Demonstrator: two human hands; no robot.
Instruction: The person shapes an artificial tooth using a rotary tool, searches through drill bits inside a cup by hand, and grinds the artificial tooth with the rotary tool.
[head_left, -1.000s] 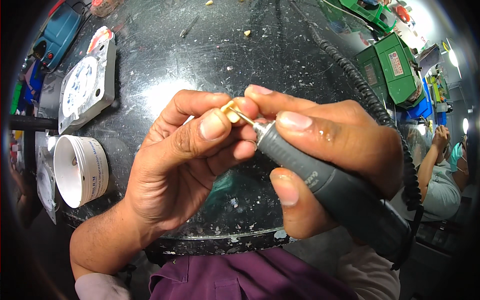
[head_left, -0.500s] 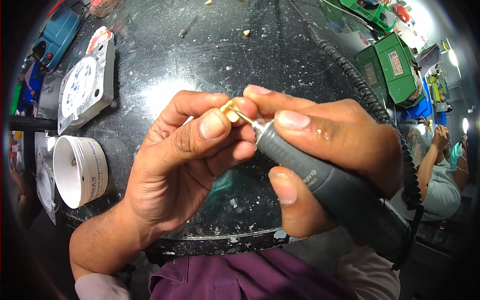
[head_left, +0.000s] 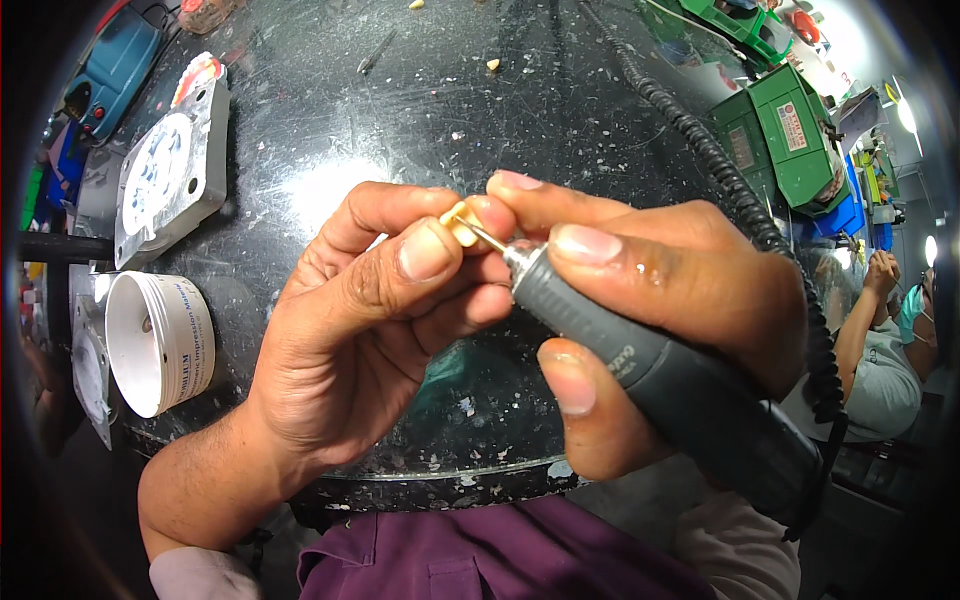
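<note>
My left hand (head_left: 350,320) pinches a small yellowish tooth-shaped piece, like a dental crown (head_left: 464,234), between thumb and fingertips above the black table. Part of the piece is hidden behind the thumb. My right hand (head_left: 690,265) is closed around a dark rotary handpiece (head_left: 680,385) that slants up to the left. From its metal nose a thin bur (head_left: 484,235) reaches the crown, its tip at the piece's surface. The index fingertip of my right hand lies close to the left hand's fingertips.
To the left are a grey metal mould block (head_left: 208,150), a white tub (head_left: 190,335) and a blue machine (head_left: 120,70). The handpiece's coiled cord (head_left: 722,170) runs along the right, beside a green bin (head_left: 745,150). Another small tooth-like piece (head_left: 493,64) lies farther back. A co-worker (head_left: 875,375) sits at far right.
The handpiece has shifted very slightly, and the bur sits at a slightly different angle on the crown. My left hand has barely moved.
</note>
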